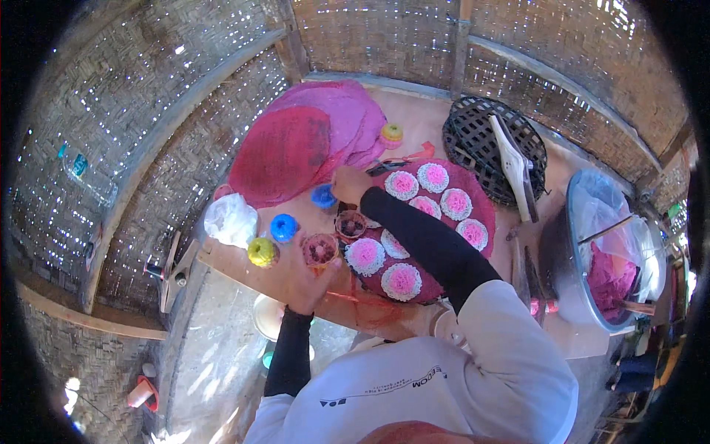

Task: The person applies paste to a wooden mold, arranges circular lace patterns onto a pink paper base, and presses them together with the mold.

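My left hand (pixel 304 287) grips a brownish, translucent fluted cup (pixel 320 251) with pink stuff inside, over the table's near edge. Just right of it stands a similar brown cup (pixel 350 224). My right arm reaches across the table, and my right hand (pixel 352 183) is bent down beside a blue fluted mould (pixel 323 195); its fingertips are hidden. Another blue mould (pixel 283 228) and a yellow one (pixel 262 251) stand to the left. Several pink-and-white round cakes (pixel 401 281) lie on a round, dark red cloth-covered tray (pixel 469 177), partly behind my right sleeve.
Pink and red mesh rounds (pixel 296 148) lie at the back left, near a yellow-and-pink mould (pixel 391 134). A white plastic bag (pixel 231 220) sits at the left edge. Right are a black woven basket (pixel 473 140), a pale wooden tool (pixel 512 159) and a large tub (pixel 580 285) with pink stuff.
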`<state>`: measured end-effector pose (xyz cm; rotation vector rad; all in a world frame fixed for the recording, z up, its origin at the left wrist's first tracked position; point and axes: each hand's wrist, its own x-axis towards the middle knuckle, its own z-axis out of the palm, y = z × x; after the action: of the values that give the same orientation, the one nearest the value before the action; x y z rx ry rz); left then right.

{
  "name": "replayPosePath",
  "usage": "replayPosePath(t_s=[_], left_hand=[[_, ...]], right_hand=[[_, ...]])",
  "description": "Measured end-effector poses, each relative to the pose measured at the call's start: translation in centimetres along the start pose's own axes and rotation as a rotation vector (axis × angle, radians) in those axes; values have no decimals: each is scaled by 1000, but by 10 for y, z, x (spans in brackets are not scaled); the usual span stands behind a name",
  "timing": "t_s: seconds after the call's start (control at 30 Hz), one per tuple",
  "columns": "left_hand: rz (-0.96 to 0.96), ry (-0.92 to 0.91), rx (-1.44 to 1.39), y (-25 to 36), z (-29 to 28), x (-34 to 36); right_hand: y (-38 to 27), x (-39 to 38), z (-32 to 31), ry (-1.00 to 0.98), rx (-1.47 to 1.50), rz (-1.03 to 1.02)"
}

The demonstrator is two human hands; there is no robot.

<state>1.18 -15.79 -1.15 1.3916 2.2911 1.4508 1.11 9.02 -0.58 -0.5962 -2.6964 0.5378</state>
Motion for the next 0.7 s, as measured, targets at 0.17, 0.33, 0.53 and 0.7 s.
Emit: replayPosePath(t_s=[0.17,0.33,0.53,0.7], left_hand=[[-34,174,-268,-4,-4,-2],[-24,110,-148,36,2,10],[31,15,-240,42,27,19],[31,-22,-305,67,28,26]], right_hand=[[76,-9,-58,355,-134,365],[147,-35,-72,348,-78,386],[138,-29,-41,459,101,407],[139,-14,-16,515,93,353]])
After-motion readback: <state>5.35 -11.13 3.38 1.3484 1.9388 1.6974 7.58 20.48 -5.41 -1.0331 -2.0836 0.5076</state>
